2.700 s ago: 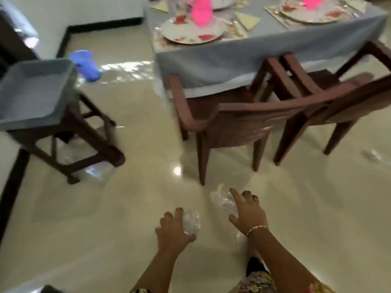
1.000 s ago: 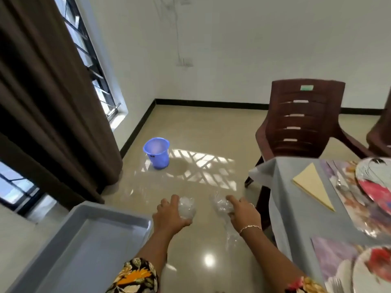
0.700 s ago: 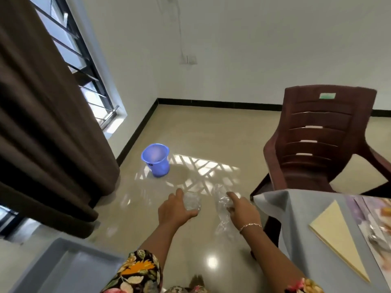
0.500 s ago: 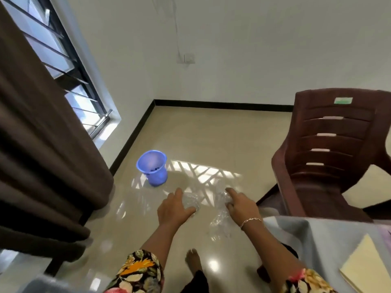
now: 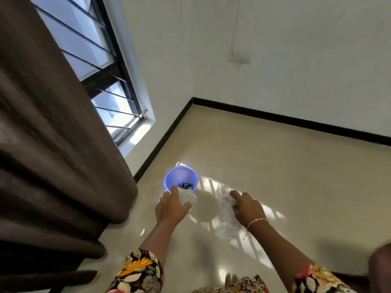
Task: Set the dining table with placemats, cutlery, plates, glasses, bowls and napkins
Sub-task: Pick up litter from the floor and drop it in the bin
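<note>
My left hand (image 5: 170,208) grips a crumpled wad of clear plastic wrap (image 5: 187,197), held just at the near rim of a small blue bucket (image 5: 181,181) on the floor. My right hand (image 5: 246,206) grips a longer piece of clear plastic wrap (image 5: 226,216) that hangs down below the fingers, to the right of the bucket. Some dark scraps lie inside the bucket. The dining table is out of view.
A heavy brown curtain (image 5: 53,155) fills the left side beside a barred window (image 5: 101,66). White walls meet in a corner behind the bucket, with a black skirting (image 5: 285,120). The beige tiled floor (image 5: 296,176) spreads to the right. A dark chair edge (image 5: 380,265) shows at bottom right.
I have walked from the table toward the room's corner. The chair and table have left view and the blue bucket is now right under my left hand. Both hands still hold plastic.
</note>
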The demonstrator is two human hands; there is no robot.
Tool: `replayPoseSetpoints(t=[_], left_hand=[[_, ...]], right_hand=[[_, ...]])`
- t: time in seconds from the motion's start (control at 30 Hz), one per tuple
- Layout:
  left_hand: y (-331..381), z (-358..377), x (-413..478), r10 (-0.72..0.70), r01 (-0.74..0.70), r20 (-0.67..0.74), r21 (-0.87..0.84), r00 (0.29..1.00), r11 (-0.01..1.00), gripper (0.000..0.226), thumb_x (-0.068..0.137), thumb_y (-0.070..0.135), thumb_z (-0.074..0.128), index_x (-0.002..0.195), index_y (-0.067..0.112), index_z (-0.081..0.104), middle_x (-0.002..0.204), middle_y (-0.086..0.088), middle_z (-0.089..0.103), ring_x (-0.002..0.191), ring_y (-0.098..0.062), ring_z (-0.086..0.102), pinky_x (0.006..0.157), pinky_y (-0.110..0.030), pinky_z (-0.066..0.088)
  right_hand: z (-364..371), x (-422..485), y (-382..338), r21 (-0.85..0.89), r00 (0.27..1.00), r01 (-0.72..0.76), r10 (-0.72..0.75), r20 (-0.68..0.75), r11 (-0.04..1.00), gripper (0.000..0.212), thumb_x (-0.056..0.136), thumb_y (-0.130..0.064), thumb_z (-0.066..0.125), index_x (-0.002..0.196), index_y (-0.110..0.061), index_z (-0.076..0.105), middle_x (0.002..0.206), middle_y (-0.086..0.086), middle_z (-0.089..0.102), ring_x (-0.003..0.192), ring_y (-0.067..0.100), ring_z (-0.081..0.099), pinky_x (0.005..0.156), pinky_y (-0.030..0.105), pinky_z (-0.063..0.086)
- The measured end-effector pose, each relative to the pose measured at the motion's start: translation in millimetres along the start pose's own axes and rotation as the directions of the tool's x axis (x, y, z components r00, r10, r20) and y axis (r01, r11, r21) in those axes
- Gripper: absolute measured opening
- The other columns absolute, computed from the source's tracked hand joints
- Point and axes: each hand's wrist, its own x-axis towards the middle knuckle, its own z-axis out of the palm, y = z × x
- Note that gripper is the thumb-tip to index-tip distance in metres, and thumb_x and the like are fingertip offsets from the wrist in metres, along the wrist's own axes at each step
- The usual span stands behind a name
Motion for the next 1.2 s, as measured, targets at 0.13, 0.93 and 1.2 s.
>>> replayPoseSetpoints(t=[0.13,0.93,1.2], left_hand=[[-17.4,-15.1,60.9,-0.095,0.095,-0.027,-0.005,0.995,0.995,0.051,0.085,0.044,0.055,0.124,0.017,0.039,0.125,-0.009,0.052,0.11,-0.03,0.053,0.083,-0.033,0.041],[-140.1,104.6,379.9,-0.365,0.4,0.298,-0.065,0.882,0.914,0.089,0.066,0.077,0.043,0.138,0.027,0.029,0.136,0.0,0.038,0.126,-0.019,0.041,0.097,-0.027,0.039],[-182.7,157.3,417.2,-0.419,0.436,0.311,0.018,0.853,0.9,0.08,0.072,0.065,0.062,0.134,0.023,0.033,0.127,-0.001,0.041,0.117,-0.02,0.045,0.091,-0.031,0.042]], right_hand=[[1.5,83.8,-29.2,-0.035,0.995,0.087,-0.085,0.045,0.996,0.04,0.092,-0.017,0.04,0.132,-0.022,0.041,0.116,0.011,0.054,0.101,0.035,0.057,0.08,0.034,0.044],[198.5,473.8,-117.0,-0.149,0.854,0.038,0.045,0.518,0.988,0.056,0.089,-0.031,0.049,0.139,-0.035,0.025,0.13,0.009,0.039,0.11,0.031,0.054,0.086,0.033,0.044],[296.1,542.9,-118.1,-0.086,0.722,-0.053,0.098,0.685,0.995,0.087,0.087,-0.036,0.059,0.149,-0.025,-0.001,0.151,0.017,0.014,0.13,0.034,0.038,0.097,0.035,0.038]])
